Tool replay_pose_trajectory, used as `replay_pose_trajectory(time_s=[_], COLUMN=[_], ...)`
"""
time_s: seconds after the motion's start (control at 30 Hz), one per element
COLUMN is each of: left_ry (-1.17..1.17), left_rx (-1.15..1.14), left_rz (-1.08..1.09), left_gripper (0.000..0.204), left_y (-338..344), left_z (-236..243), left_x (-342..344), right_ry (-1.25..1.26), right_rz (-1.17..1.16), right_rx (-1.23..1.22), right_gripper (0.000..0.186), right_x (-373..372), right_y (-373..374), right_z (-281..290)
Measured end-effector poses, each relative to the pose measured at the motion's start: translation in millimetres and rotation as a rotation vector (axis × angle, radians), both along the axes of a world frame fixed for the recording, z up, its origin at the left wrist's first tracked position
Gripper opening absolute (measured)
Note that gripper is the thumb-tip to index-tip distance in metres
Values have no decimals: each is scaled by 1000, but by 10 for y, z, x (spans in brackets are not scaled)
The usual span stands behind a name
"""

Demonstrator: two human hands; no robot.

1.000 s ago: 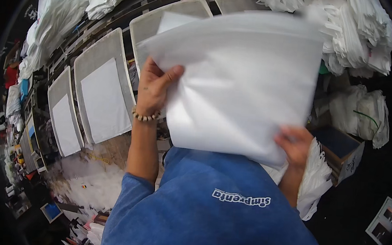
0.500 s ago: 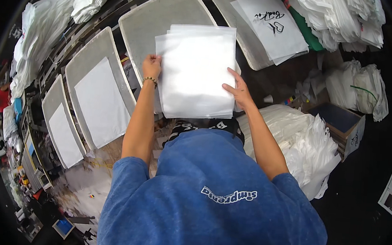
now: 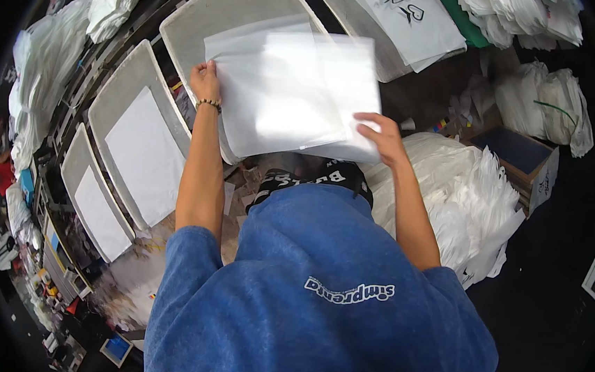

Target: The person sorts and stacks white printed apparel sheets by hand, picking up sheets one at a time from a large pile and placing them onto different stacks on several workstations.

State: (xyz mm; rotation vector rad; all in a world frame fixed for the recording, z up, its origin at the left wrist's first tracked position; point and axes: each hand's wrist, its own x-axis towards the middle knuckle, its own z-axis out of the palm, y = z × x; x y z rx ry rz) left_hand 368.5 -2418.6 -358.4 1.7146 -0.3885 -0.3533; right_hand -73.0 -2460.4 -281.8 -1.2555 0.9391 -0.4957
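My left hand (image 3: 205, 79), a beaded bracelet at its wrist, pinches the upper left edge of a translucent white sheet (image 3: 238, 90) lying over the middle pale platen (image 3: 190, 34). My right hand (image 3: 378, 136) is at the lower right of several white sheets (image 3: 306, 82), its fingers curled on them. The right part of the sheets is blurred and sticks out past the platen's right edge, hiding much of it.
Two platens (image 3: 132, 68) on the left hold white sheets (image 3: 142, 160); another at top right holds printed sheets (image 3: 428, 35). Bundles of white bags (image 3: 47, 82) hang behind; a big pile (image 3: 450, 205) lies right, beside a wooden-framed box (image 3: 509, 161).
The sheets have gone from raised close before me down onto the middle platen, then spread apart sideways. My left hand has moved up and left, my right hand rightward.
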Motion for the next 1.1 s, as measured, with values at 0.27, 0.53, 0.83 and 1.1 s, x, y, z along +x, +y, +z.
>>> replay_pose_trajectory(time_s=[0.27,0.53,0.83,1.1], left_ry=[-98,-1,-302,-348], left_rx=[113,98,381,404], left_rz=[132,-86,-184,-154], left_gripper=[22,40,32,30], left_y=[-114,364,440,485], left_z=[54,-34,231,290], left_x=[-30,-15,-183,-217], right_ry=[234,142,48,101], right_rz=[-274,-370,-124,-87], right_rx=[91,240,374,340], right_gripper=[25,27,30,24], right_x=[-1137,-897,250,665], right_y=[848,963,335,203], right_z=[507,-65,-687,-649])
